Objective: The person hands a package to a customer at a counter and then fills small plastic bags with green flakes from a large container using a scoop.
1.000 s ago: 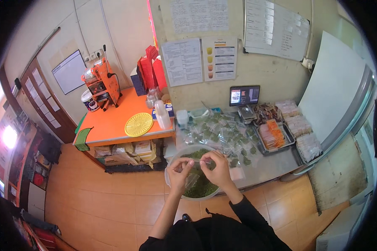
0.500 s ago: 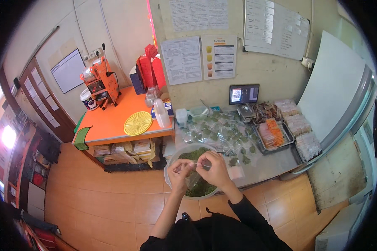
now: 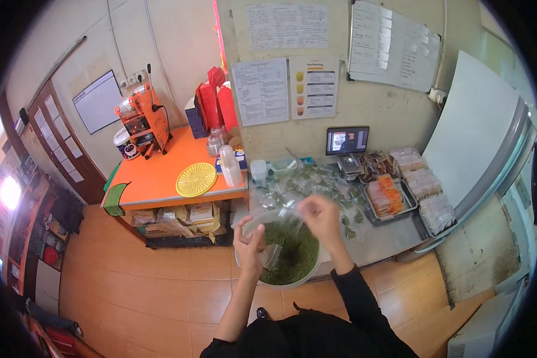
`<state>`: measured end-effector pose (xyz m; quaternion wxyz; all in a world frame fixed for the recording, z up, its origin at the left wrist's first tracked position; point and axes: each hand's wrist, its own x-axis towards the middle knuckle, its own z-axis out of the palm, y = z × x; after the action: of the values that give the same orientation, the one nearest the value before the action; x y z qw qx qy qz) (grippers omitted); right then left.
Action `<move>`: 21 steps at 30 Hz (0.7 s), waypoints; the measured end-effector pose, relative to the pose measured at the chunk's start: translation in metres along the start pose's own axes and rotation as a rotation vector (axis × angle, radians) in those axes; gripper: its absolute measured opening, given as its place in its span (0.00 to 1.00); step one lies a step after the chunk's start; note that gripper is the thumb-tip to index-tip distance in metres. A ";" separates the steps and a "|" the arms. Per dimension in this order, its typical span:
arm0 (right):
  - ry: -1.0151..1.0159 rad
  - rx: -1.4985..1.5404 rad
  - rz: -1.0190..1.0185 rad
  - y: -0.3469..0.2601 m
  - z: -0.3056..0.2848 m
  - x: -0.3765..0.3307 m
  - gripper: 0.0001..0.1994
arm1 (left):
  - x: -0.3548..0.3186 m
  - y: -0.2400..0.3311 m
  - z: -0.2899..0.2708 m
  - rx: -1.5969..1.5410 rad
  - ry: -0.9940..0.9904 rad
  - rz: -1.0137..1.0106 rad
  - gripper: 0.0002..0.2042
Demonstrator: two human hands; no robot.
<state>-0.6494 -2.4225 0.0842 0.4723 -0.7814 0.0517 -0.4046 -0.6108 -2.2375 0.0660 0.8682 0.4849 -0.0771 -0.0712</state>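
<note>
Over a large white tub (image 3: 316, 268) of chopped green leaves (image 3: 301, 262), both my hands are raised. My left hand (image 3: 249, 247) is partly curled, thumb and forefinger a little apart. A small clear plastic bag (image 3: 272, 256) hangs from its lower fingers. My right hand (image 3: 322, 222) is smeared by motion above the tub's right side, fingertips pinched. A blurred clear bag (image 3: 289, 219) with some green in it trails from them. Behind the tub, many small clear bags of green leaves (image 3: 316, 179) lie spread over the metal table (image 3: 394, 230).
A metal tray (image 3: 391, 213) with orange and pale packets stands on the right, beside stacked clear packs (image 3: 437, 210). A small scale (image 3: 349, 166) and a screen (image 3: 347, 141) are at the back. Left is an orange counter (image 3: 152, 179) with a yellow lid (image 3: 197, 179), cups and a sealing machine (image 3: 143, 119).
My hands have moved apart from pinching a clear bag together. The right has gone up and right with a bag; the left has shifted slightly left. More of the tub's leaves show.
</note>
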 end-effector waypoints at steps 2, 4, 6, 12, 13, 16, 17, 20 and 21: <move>0.256 -0.196 -0.128 -0.012 -0.007 0.020 0.09 | 0.006 0.000 -0.005 -0.143 0.046 0.008 0.08; 0.352 -0.335 -0.203 -0.033 -0.009 0.023 0.13 | 0.018 -0.008 -0.014 -0.328 0.022 0.005 0.08; 0.200 -0.358 -0.210 -0.039 -0.007 0.005 0.17 | 0.018 -0.007 -0.003 -0.397 0.105 0.030 0.09; -0.288 0.004 0.191 -0.039 0.027 -0.064 0.09 | 0.012 -0.007 0.012 -0.538 0.205 0.088 0.14; -0.258 0.004 0.208 -0.037 0.027 -0.063 0.07 | 0.012 -0.006 0.014 -0.551 0.221 0.068 0.15; -0.163 -0.002 0.237 -0.036 0.017 -0.055 0.03 | 0.017 -0.003 0.008 -0.512 0.226 0.131 0.15; -0.131 -0.003 0.236 -0.035 0.010 -0.052 0.02 | 0.018 -0.001 0.004 -0.487 0.220 0.171 0.14; -0.076 -0.150 0.173 -0.027 -0.001 -0.046 0.02 | 0.018 0.005 0.002 0.290 0.063 0.341 0.08; -0.095 -0.244 0.151 -0.031 -0.003 -0.044 0.02 | 0.012 0.009 -0.001 0.668 -0.126 0.313 0.05</move>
<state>-0.6904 -2.3869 0.0832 0.4050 -0.8450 0.1367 -0.3211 -0.5983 -2.2344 0.0735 0.6561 0.7184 -0.2225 0.0620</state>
